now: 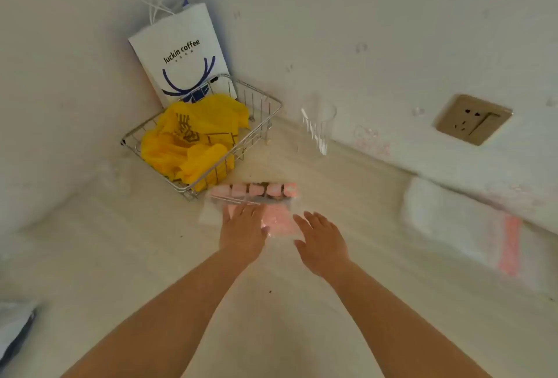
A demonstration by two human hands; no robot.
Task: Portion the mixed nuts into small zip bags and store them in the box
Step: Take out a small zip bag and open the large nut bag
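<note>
Just beneath left grip [243, 226]: zip bags [277, 222].

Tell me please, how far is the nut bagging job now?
Done: nothing visible; no filled bag, no nuts, no box in view. In hand: left hand lies flat on the pink zip bags, right hand open beside them. Left: filling, sealing, storing.

hands 2 [241, 228] [321, 241] | wire basket 1 [259, 124] | paper bag 1 [181, 54] | yellow bag 1 [193, 139] | glass 1 [317, 127] | wall socket 1 [472, 119]

White walls [392, 15] meet in corner; pale counter [120, 241], wall socket [472, 119].
</note>
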